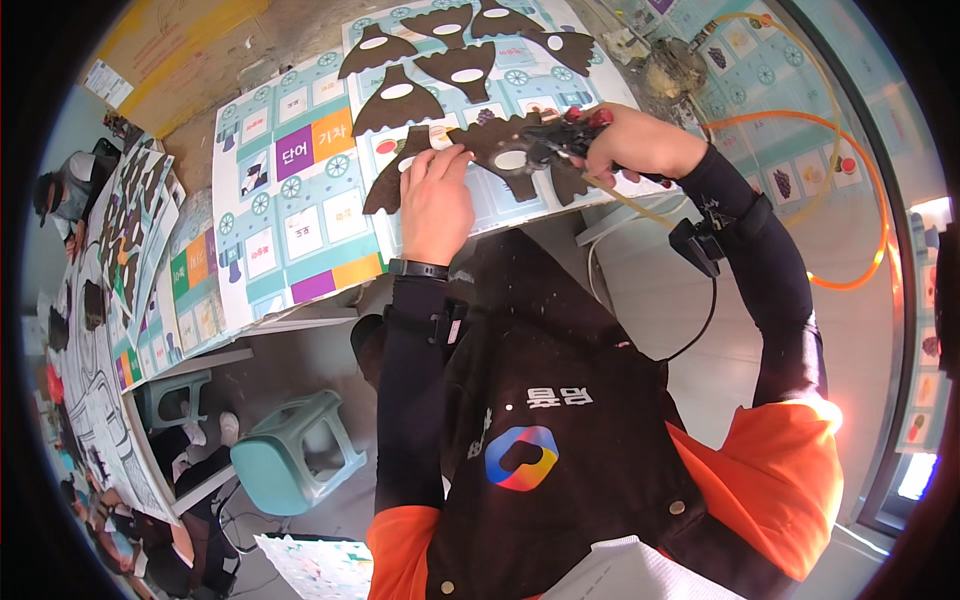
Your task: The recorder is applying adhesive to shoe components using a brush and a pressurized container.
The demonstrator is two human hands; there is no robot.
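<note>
My left hand (pixel 437 205) lies palm down at the table's near edge, its fingers stretched over a dark brown, flared cut-out piece (pixel 384 188) with an oval hole. To its right, my right hand (pixel 640 145) is closed round a dark spray gun (pixel 553 140) with red parts. The gun's front end is over another brown cut-out (pixel 490 138), close to its oval opening; whether it touches cannot be made out. A thin yellowish tube (pixel 635 207) runs from below the right hand. Several more brown cut-outs (pixel 398 102) lie beyond, on the printed sheet (pixel 283 210).
An orange hose (pixel 885 215) loops at the right. Brown cardboard (pixel 165 55) stands at the far left, near a stack of sheets with brown pieces (pixel 125 235). A teal stool (pixel 290 455) is below the table. Another person (pixel 75 190) sits at the left.
</note>
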